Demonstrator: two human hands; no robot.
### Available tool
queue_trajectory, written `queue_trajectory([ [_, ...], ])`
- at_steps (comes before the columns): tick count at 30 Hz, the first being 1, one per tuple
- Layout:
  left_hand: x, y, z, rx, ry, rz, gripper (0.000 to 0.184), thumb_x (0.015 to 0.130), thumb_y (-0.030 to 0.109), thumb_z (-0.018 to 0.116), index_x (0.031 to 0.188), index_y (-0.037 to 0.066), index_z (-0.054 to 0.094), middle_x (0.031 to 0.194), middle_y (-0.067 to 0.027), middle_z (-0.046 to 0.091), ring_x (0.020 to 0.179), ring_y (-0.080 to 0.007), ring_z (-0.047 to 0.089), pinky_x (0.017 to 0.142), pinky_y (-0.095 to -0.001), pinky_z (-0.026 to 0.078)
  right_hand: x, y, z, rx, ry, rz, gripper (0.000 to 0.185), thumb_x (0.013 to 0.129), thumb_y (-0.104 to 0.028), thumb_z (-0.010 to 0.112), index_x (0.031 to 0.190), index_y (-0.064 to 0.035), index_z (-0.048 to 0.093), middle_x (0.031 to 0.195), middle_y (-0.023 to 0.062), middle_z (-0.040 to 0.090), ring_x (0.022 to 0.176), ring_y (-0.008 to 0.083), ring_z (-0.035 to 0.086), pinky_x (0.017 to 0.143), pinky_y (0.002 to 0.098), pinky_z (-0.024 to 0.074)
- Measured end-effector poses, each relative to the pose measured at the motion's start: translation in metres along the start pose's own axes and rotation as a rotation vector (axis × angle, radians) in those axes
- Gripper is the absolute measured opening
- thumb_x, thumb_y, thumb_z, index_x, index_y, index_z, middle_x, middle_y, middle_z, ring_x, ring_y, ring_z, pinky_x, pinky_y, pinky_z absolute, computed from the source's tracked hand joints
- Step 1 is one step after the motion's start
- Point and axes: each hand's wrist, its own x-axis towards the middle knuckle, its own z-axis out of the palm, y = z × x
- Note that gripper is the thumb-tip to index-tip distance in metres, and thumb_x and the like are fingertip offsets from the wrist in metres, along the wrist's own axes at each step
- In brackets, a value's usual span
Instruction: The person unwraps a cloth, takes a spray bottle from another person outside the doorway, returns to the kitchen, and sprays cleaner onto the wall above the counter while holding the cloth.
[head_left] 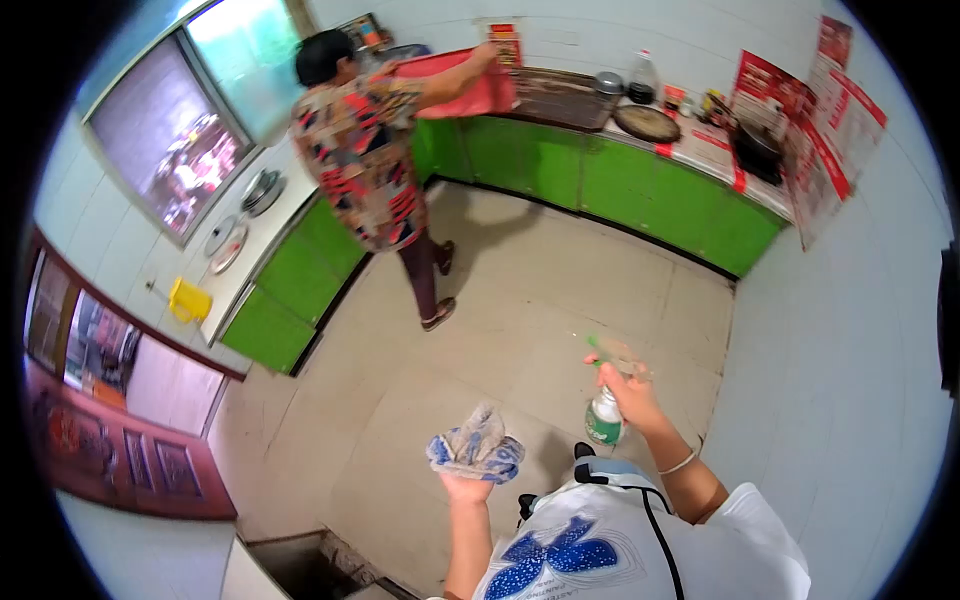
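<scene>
In the lower middle of the head view, my left hand (pixel 467 487) holds a grey-and-blue cloth (pixel 478 446). The bunched cloth covers its fingers, leaving the wrist and lower palm visible. My right hand (pixel 628 388) is wrapped around the neck of a spray bottle (pixel 604 420) with a green label and a green nozzle, which is held upright. A short gap separates the cloth from the bottle, both above the tiled floor (pixel 500 330).
Another person (pixel 365 150) stands at the far counter, lifting a red cloth (pixel 455 90). Green cabinets (pixel 640 185) line the back. A wok (pixel 757 150) sits at the right end. A yellow jug (pixel 188 300) is left, a wooden door (pixel 115 450) lower left, and a dark floor opening (pixel 310 570) below.
</scene>
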Motion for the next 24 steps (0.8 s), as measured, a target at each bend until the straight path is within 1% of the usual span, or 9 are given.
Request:
queue_trajectory([
  [4,0.006,-0.009,0.013,-0.038,0.046,0.040,0.050,0.091,0.044,0.039,0.114,0.004,0.057,0.127,-0.0184,0.055,0.111,-0.0408,0.054,0.094,-0.0547,0.044,0.030,0.012,-0.009,-0.011,-0.064,-0.008,0.029,0.091,-0.015,0.059,0.119,-0.0041,0.059,0.098,0.0016,0.063,0.075,0.0061,0.051,0.066,0.0240,0.0473],
  [6,0.002,-0.010,0.007,-0.038,0.062,0.085,0.050,0.090,0.044,0.039,0.113,0.004,0.058,0.127,-0.0183,0.056,0.110,-0.0407,0.054,0.094,-0.0544,0.045,0.035,0.018,-0.003,0.033,-0.059,-0.144,0.029,0.091,-0.015,0.059,0.118,-0.0037,0.059,0.097,0.0018,0.062,0.073,0.0067,0.050,0.065,0.0243,0.0470],
  [8,0.002,-0.012,0.005,-0.033,0.076,0.107,0.051,0.090,0.045,0.040,0.113,0.003,0.058,0.126,-0.0181,0.056,0.110,-0.0407,0.054,0.093,-0.0542,0.045,0.039,0.018,0.002,0.044,-0.077,-0.139,0.028,0.091,-0.015,0.059,0.116,-0.0035,0.059,0.097,0.0020,0.062,0.073,0.0068,0.050,0.065,0.0242,0.0469],
  [10,0.000,-0.011,0.003,-0.051,0.049,0.107,0.060,0.088,0.047,0.039,0.119,-0.002,0.055,0.131,-0.0224,0.052,0.115,-0.0435,0.050,0.097,-0.0573,0.041,0.039,0.018,0.002,0.056,-0.088,-0.123,0.026,0.091,-0.015,0.058,0.115,-0.0033,0.060,0.097,0.0021,0.062,0.072,0.0068,0.050,0.065,0.0240,0.0468],
  [13,0.005,-0.009,-0.006,-0.082,-0.038,0.079,0.061,0.087,0.047,0.040,0.120,-0.003,0.055,0.129,-0.0228,0.053,0.114,-0.0431,0.051,0.094,-0.0558,0.043,0.050,0.016,0.004,0.004,-0.136,-0.113,0.025,0.091,-0.014,0.059,0.113,-0.0031,0.059,0.098,0.0023,0.063,0.072,0.0069,0.050,0.065,0.0238,0.0467],
  [17,0.009,-0.008,0.002,-0.097,-0.022,0.033,0.062,0.086,0.047,0.041,0.121,-0.003,0.054,0.127,-0.0235,0.054,0.113,-0.0427,0.052,0.091,-0.0543,0.045,0.052,0.007,0.011,0.069,-0.119,-0.175,0.024,0.091,-0.014,0.059,0.113,-0.0039,0.059,0.097,0.0021,0.064,0.071,0.0067,0.050,0.063,0.0230,0.0452],
  [19,0.013,-0.005,-0.009,-0.144,-0.077,-0.010,0.041,0.087,0.044,0.043,0.095,0.009,0.063,0.125,-0.0179,0.057,0.108,-0.0427,0.055,0.081,-0.0541,0.049,0.050,0.010,0.015,0.086,-0.119,-0.178,0.025,0.091,-0.015,0.058,0.113,-0.0040,0.059,0.097,0.0022,0.064,0.071,0.0067,0.050,0.063,0.0229,0.0448],
  [22,0.009,-0.009,0.007,-0.130,0.022,0.053,0.041,0.088,0.044,0.043,0.099,0.010,0.062,0.123,-0.0173,0.058,0.108,-0.0407,0.055,0.084,-0.0548,0.048,0.051,0.015,0.009,0.022,-0.116,-0.112,0.026,0.092,-0.015,0.057,0.115,-0.0043,0.058,0.099,0.0024,0.064,0.070,0.0063,0.050,0.062,0.0229,0.0442],
  [24,0.014,-0.013,0.006,-0.160,0.038,0.069,0.040,0.088,0.044,0.042,0.100,0.010,0.061,0.122,-0.0170,0.058,0.109,-0.0396,0.055,0.087,-0.0548,0.047,0.053,0.022,0.003,-0.072,-0.095,-0.140,0.034,0.096,-0.021,0.053,0.123,-0.0026,0.055,0.105,0.0067,0.063,0.071,0.0072,0.050,0.063,0.0221,0.0436],
])
